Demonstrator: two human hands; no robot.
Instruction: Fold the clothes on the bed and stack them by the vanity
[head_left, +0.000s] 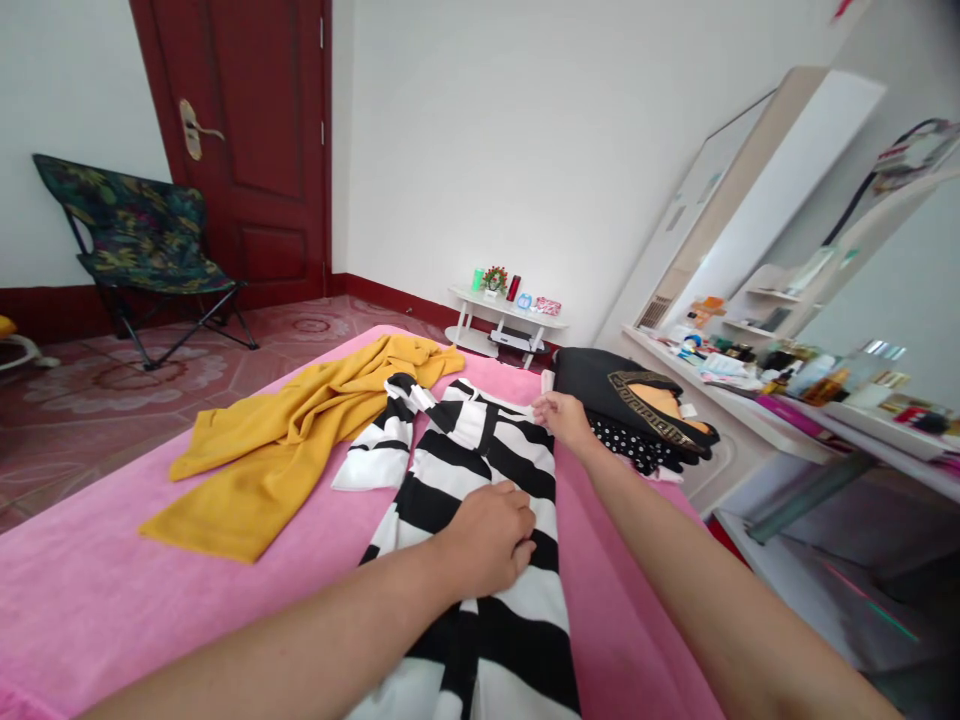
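Observation:
A black-and-white striped garment (480, 470) lies lengthwise on the pink bed cover (112, 590). My left hand (491, 535) rests on its middle with the fingers curled down onto the cloth. My right hand (561, 417) is stretched out to the garment's far right edge and pinches the fabric there. One striped sleeve (382, 445) is spread to the left. A yellow garment (300, 430) lies crumpled left of the striped one.
A pile of dark clothes (637, 405) sits on the bed's far right corner. A dresser with a mirror and many small items (787, 375) stands to the right. A folding chair (142, 250), a red door (247, 140) and a low white shelf (506, 320) are behind.

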